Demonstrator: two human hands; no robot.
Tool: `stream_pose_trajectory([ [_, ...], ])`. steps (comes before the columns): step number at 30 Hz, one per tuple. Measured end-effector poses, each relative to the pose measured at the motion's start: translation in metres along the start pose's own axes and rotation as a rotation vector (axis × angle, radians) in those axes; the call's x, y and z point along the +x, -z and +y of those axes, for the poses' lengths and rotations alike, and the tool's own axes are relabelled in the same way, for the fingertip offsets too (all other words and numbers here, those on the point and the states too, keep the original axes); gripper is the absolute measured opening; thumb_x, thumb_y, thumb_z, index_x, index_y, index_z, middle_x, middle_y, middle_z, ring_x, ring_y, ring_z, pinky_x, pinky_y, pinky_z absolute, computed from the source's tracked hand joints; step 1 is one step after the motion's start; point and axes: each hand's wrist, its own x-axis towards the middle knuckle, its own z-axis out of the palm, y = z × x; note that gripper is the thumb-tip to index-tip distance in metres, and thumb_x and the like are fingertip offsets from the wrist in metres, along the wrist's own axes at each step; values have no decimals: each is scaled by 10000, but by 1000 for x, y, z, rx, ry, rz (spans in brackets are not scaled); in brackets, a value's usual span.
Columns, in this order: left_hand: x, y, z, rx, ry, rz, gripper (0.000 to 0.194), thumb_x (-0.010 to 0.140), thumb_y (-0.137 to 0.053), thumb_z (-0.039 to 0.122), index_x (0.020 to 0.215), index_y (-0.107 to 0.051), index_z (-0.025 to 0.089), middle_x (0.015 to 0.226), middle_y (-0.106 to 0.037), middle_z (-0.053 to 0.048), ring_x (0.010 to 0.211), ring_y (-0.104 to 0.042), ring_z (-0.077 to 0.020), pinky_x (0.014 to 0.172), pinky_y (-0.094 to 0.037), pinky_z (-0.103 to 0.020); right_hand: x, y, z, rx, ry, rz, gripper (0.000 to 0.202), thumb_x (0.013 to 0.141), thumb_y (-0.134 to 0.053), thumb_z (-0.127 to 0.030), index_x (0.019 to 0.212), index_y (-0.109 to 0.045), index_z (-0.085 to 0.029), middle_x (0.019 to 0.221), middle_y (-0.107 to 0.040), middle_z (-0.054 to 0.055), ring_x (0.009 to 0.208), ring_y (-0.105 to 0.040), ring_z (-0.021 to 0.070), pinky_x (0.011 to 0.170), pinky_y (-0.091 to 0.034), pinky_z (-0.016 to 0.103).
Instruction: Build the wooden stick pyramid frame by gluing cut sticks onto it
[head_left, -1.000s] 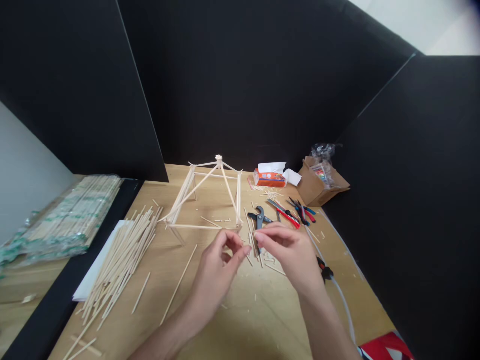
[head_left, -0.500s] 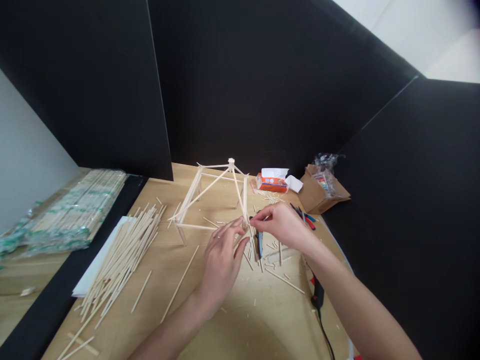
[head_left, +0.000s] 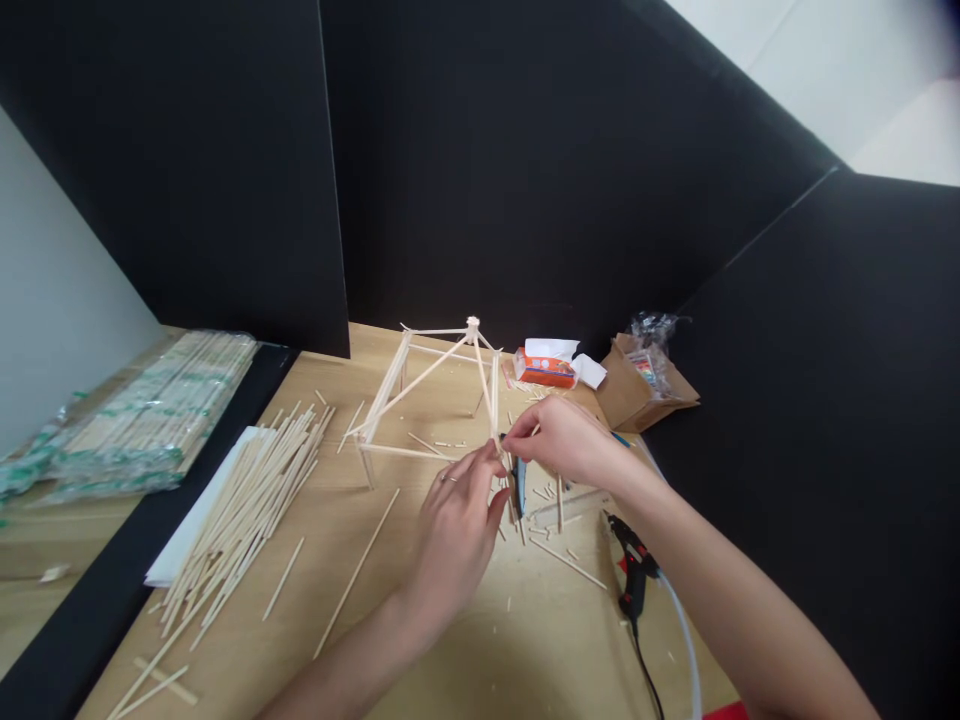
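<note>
A frame of thin wooden sticks [head_left: 426, 375] stands on the table, its slanted sticks meeting at a raised peak. My left hand [head_left: 459, 510] is at its near right corner, fingers curled round the corner and thumb bent below them. At the same corner, my right hand [head_left: 566, 440] closes thumb and fingers in a pinch; whatever is between the fingertips is too small to make out. Just below the fingertips lies a blue-and-black tool [head_left: 520, 488] among short cut sticks [head_left: 560, 505]. The corner joint is largely covered by my fingers.
Loose long sticks [head_left: 255, 500] lie on white paper at left, beside plastic-wrapped stick bundles [head_left: 165, 410]. A black glue gun [head_left: 634, 570] with its cord rests at right. Behind are an orange box [head_left: 545, 372] and a brown paper bag [head_left: 637, 385]. Black panels [head_left: 525, 180] enclose the table.
The view has shifted slightly. My right hand has edged inward to the corner and its forearm lower, exposing more of the glue gun. My left hand has moved slightly right.
</note>
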Motion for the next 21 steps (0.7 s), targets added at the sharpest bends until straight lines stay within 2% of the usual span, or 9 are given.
stream_pose_trajectory([
  [13,-1,-4,-5,110,-90,23,156,900,-485,132,1028,-471,220,1214,-615,-94,1185,-548,-240,917,-475,-422,0,0,0,4,-38,-56,167,723,-623,-308,663,-754,-225,539,-646,-16,479,-497,88,459,-289,241],
  [21,-1,-2,-3,148,-85,9,122,904,-485,146,994,-455,222,1282,-578,-105,1219,-526,-243,927,-488,-431,2,1,0,25,-42,-74,152,710,-617,-297,682,-758,-249,552,-650,-20,507,-530,102,471,-308,242],
])
